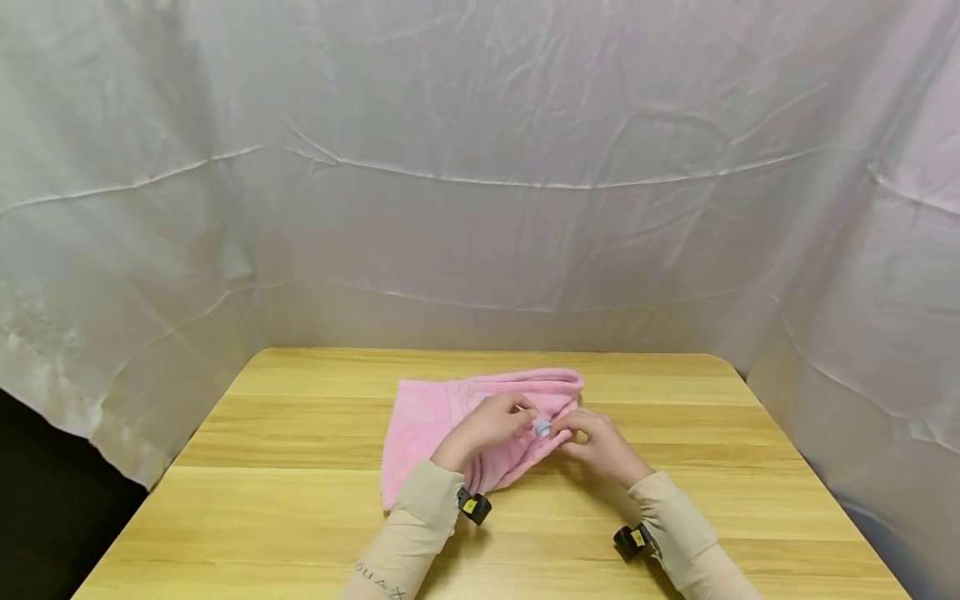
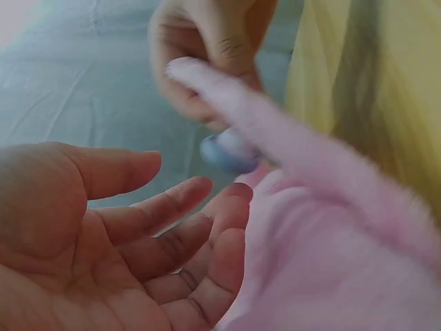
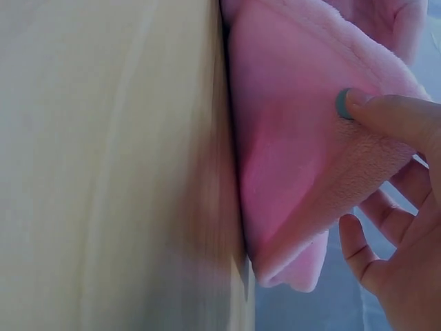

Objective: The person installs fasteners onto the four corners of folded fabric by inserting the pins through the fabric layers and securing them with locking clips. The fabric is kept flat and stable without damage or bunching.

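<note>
A pink fleece cloth [image 1: 420, 417], folded in layers, lies on the table; what kind of article it is I cannot tell. On its right part is a small round blue button [image 1: 542, 428], blurred in the left wrist view. My right hand [image 1: 600, 446] pinches the cloth's edge, and in the right wrist view its thumb [image 3: 393, 117] presses beside the teal-looking button [image 3: 343, 104]. Close to the button from the left, my left hand [image 1: 495, 425] hovers over the cloth. In the left wrist view the left fingers [image 2: 172, 241] are loosely bent, apart from the thumb, and nothing is between them.
The wooden table [image 1: 285, 508] has rounded far corners. Pale grey sheets [image 1: 480, 250] hang behind it and along both sides. A dark area [image 1: 52, 492] shows beyond the left edge. Small black cameras [image 1: 474, 506] sit on both wrists.
</note>
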A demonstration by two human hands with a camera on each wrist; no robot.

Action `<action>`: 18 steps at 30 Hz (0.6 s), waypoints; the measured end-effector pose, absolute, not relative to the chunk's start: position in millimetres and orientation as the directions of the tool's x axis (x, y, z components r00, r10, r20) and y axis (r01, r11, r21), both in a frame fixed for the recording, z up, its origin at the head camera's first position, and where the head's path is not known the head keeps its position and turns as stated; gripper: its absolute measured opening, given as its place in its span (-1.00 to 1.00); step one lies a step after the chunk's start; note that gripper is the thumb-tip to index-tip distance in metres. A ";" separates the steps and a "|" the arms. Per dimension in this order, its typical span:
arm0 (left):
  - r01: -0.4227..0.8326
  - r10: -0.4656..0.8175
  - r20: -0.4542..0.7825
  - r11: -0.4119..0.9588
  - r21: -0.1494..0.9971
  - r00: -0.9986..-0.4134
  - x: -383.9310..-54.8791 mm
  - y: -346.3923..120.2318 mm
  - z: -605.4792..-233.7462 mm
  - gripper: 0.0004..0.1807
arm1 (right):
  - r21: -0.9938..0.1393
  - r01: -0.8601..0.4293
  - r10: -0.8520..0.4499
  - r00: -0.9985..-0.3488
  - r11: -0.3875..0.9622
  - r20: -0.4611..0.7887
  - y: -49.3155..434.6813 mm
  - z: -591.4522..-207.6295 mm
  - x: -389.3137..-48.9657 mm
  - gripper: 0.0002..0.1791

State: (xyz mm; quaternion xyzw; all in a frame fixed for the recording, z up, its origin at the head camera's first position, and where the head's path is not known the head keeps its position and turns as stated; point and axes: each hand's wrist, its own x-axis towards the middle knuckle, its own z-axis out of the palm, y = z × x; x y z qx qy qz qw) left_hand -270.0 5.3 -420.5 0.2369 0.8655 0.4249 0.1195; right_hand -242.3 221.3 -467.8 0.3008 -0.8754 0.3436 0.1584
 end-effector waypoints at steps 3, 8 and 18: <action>0.289 0.487 0.006 0.508 0.811 -0.873 -270.2 -7.9 -410.9 -0.71 | -0.498 -0.633 -0.426 -0.772 0.593 0.473 223.4 -466.2 -242.2 -0.80; 0.234 0.415 0.025 0.460 0.856 -0.909 -271.0 -39.5 -393.1 -0.66 | -0.434 -0.676 -0.468 -0.731 0.595 0.496 228.8 -464.1 -243.6 -0.79; 0.074 0.199 -0.017 0.439 0.895 -0.980 -283.1 -121.3 -387.2 -0.62 | -0.412 -0.676 -0.581 -0.736 0.611 0.347 232.6 -456.6 -243.5 -0.83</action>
